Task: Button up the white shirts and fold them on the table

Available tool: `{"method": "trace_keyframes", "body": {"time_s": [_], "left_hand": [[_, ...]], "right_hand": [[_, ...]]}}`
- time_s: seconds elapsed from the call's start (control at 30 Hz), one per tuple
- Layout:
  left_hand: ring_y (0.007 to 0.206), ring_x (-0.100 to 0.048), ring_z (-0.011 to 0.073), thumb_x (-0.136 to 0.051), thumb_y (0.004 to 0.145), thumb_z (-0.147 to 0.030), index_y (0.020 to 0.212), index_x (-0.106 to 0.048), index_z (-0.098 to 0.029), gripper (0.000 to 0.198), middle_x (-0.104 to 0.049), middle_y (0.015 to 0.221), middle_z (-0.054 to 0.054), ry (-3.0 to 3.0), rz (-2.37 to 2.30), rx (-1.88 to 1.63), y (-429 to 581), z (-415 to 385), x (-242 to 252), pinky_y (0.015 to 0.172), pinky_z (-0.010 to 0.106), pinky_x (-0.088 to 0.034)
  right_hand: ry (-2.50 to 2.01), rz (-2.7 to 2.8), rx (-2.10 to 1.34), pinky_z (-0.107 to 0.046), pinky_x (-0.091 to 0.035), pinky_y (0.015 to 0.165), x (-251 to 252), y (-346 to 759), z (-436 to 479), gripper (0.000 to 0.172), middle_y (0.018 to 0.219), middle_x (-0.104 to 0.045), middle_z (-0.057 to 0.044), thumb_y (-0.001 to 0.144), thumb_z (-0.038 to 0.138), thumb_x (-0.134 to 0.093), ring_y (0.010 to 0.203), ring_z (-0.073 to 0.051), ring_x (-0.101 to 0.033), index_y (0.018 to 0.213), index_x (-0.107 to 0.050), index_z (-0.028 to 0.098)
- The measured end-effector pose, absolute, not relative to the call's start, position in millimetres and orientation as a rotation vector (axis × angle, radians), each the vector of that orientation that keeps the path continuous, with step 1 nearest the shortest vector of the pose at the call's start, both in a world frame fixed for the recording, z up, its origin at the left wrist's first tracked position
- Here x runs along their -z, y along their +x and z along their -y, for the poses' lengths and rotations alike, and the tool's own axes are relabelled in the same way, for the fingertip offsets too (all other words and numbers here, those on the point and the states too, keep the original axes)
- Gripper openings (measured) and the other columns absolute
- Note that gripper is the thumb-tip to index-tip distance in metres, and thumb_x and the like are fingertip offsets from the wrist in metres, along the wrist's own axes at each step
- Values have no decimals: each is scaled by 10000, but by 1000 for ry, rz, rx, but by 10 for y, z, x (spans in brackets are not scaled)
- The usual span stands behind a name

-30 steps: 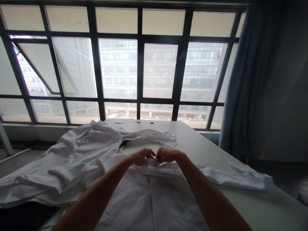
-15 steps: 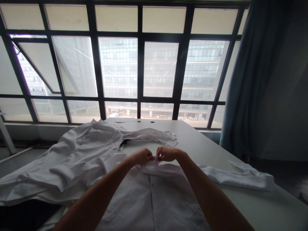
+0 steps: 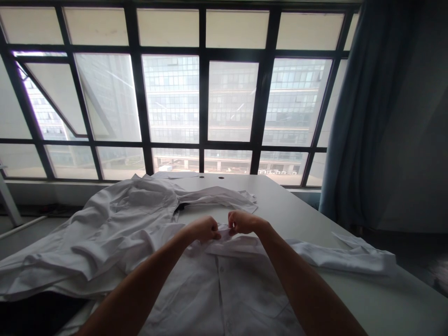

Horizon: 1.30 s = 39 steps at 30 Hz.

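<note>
A white button-front shirt (image 3: 245, 284) lies spread in front of me, collar end away from me, its placket running down the middle. At the collar, my left hand (image 3: 207, 228) is closed with the fingers pinching the fabric. Just to its right, my right hand (image 3: 241, 222) pinches the collar's other side between thumb and fingers. A short stretch of collar shows between the two hands. One sleeve (image 3: 343, 256) of the shirt stretches out to the right across the table. My forearms cover parts of the shirt's sides.
More white shirts (image 3: 115, 224) lie rumpled on the left, one sleeve (image 3: 220, 195) reaching right beyond my hands. Beneath is a white table (image 3: 294, 219) with two dark round holes near its far edge. Framed windows rise behind; a blue-grey curtain (image 3: 364, 116) hangs at right.
My left hand has shifted slightly left and down along the collar, so the gap between my hands is wider. My right hand has barely moved.
</note>
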State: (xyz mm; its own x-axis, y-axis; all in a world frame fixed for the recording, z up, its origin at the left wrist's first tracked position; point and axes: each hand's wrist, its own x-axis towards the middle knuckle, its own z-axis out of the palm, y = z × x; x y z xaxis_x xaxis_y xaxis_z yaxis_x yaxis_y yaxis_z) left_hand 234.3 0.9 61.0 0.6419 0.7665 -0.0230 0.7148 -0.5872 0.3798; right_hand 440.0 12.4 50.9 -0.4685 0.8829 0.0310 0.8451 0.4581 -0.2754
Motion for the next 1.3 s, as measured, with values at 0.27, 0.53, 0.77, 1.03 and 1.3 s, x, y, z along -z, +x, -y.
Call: {"method": "trace_keyframes", "body": {"time_s": [0.27, 0.53, 0.77, 1.03, 1.3], "left_hand": [[509, -376, 84, -696, 727, -477, 601, -644, -145, 358, -456, 500, -48, 2595, -1142, -303, 2352, -18, -571, 492, 229, -247], [905, -628, 183, -450, 936, -432, 1082, -667, -151, 384, -694, 1064, 84, 2513, -1030, -675, 2062, -375, -489, 775, 234, -459], [971, -640, 250, -537, 891, -438, 1030, -691, -140, 363, -680, 1108, 142, 2561, -1542, -167, 1502, -495, -224, 800, 285, -463], [938, -647, 244, -684, 739, -342, 975, -675, -180, 286, -712, 995, 81, 2474, -1667, -170, 1264, -579, -168, 758, 265, -457], [842, -647, 245, -584, 817, -405, 931, -631, -162, 272, -696, 895, 79, 2533, -1578, -625, 1114, -575, -403, 726, 298, -445]], "right_hand": [[-1555, 2476, -103, -216, -355, 521, -624, 4336, -43, 299, 828, -689, -57, 545, 299, -895, 644, -138, -562, 734, -714, 154], [-1515, 2358, -7, -270, -463, 782, -533, 4511, -56, 355, 1163, -668, -139, 740, 106, -668, 975, -258, -639, 1086, -724, 166], [-1824, 2317, -482, -266, -429, 621, -377, 4757, -102, 329, 836, -713, -98, 777, 463, -676, 722, -204, -617, 868, -736, 152], [-1787, 2369, -646, -226, -323, 541, -374, 5042, 179, 294, 633, -575, 14, 736, 436, -681, 596, -119, -476, 667, -611, 159], [-1741, 1928, -99, -248, -412, 636, -425, 5206, 228, 160, 797, -680, -60, 890, 303, -502, 704, -175, -602, 841, -592, 181]]}}
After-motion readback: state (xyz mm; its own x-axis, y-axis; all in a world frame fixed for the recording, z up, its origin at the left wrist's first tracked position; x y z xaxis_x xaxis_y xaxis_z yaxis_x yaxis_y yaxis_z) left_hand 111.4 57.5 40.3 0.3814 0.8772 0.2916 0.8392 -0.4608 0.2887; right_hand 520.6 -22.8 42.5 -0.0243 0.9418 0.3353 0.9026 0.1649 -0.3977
